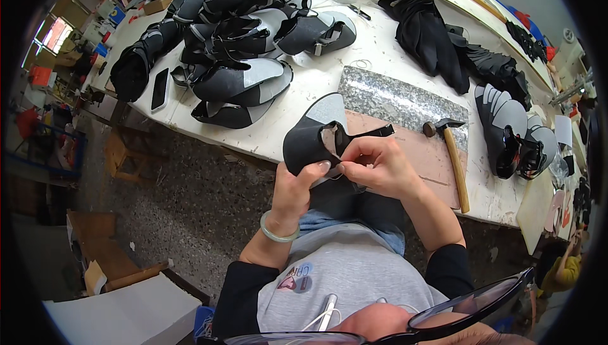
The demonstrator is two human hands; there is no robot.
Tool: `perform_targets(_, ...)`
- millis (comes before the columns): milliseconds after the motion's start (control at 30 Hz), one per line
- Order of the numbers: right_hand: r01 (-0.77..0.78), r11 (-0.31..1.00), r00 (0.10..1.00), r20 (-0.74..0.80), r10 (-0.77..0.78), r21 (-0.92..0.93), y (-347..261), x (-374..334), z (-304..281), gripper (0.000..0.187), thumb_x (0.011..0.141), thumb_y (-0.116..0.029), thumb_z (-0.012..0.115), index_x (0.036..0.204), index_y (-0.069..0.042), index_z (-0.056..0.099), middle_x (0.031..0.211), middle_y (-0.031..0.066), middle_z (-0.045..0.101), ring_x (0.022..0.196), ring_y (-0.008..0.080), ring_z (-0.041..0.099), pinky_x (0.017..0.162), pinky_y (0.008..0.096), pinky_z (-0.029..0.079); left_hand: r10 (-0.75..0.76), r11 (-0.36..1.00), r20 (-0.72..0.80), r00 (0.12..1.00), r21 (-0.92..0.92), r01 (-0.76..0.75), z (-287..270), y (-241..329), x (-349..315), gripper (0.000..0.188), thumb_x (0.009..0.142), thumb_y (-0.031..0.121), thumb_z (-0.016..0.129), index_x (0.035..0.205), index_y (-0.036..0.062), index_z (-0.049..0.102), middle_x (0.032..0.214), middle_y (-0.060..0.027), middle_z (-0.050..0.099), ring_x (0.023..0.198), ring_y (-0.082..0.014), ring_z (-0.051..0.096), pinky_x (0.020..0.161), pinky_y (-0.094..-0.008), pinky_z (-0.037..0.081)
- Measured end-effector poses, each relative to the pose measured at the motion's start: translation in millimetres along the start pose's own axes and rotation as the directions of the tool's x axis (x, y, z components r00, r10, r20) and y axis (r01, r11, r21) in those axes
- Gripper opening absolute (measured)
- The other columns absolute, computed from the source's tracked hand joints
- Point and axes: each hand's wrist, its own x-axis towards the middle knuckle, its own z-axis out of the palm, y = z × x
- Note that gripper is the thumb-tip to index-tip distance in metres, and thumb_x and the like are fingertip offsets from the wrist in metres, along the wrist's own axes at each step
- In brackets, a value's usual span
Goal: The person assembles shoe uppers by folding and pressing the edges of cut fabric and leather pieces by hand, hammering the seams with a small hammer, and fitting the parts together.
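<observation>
A black shoe upper (299,145) with a silver-grey panel is held at the table's front edge, above my lap. My left hand (296,188) grips its lower side, thumb on the rim and the other fingers hidden beneath. With thumb and forefinger, my right hand (379,162) pinches the rim beside the opening, close to my left thumb. A pale lining shows inside the opening. From the upper a black strap (373,132) sticks out to the right, above my right hand. Whether a small tool or thread is between the fingertips, I cannot make out.
A hammer (455,166) with a wooden handle lies on a pinkish board (405,139) and a speckled stone slab (399,91). Piled shoe uppers (244,34) and a phone (160,90) are at left. Black fabric pieces (427,44) and stacked grey-black parts (500,120) lie right.
</observation>
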Motion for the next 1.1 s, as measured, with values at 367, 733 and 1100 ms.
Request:
perform_targets(367,0.116,0.980,0.991,0.054,-0.126,0.159,2.8,-4.4,-1.2,0.012,0.079,-0.008,0.068,0.074,-0.001,0.059,0.067,0.0002,0.060,0.059,0.0040,0.054,0.050,0.0193,0.041,-0.227,0.943,-0.030,0.973,-0.256,0.212,14.3,0.0,11.0,0.019,0.089,0.015,0.063,0.098,-0.0016,0.064,0.087,-0.0047,0.066,0.074,-0.0111,0.063,0.065,-0.0238,0.051)
perform_targets(733,-0.094,0.908,0.985,0.170,0.025,0.409,2.4,-3.9,-20.2,0.019,0.089,-0.018,0.066,0.092,0.001,0.067,0.073,0.0016,0.063,0.062,0.0073,0.058,0.052,0.0209,0.047,0.175,0.966,0.003,0.985,0.191,-0.172,17.4,-1.9,2.2,0.018,0.091,0.015,0.063,0.097,-0.0016,0.066,0.088,-0.0008,0.066,0.077,-0.0061,0.057,0.068,-0.0208,0.047)
perform_targets(1100,0.004,0.962,1.000,-0.016,0.000,0.272,0.8,-6.1,-5.0,0.023,0.092,-0.021,0.062,0.092,0.002,0.067,0.074,0.0010,0.062,0.061,0.0066,0.055,0.053,0.0203,0.043,0.336,0.890,-0.009,0.942,0.331,-0.314,23.4,-0.5,3.6,0.018,0.092,0.015,0.062,0.094,-0.0029,0.065,0.085,0.0001,0.065,0.075,-0.0058,0.055,0.067,-0.0206,0.045)
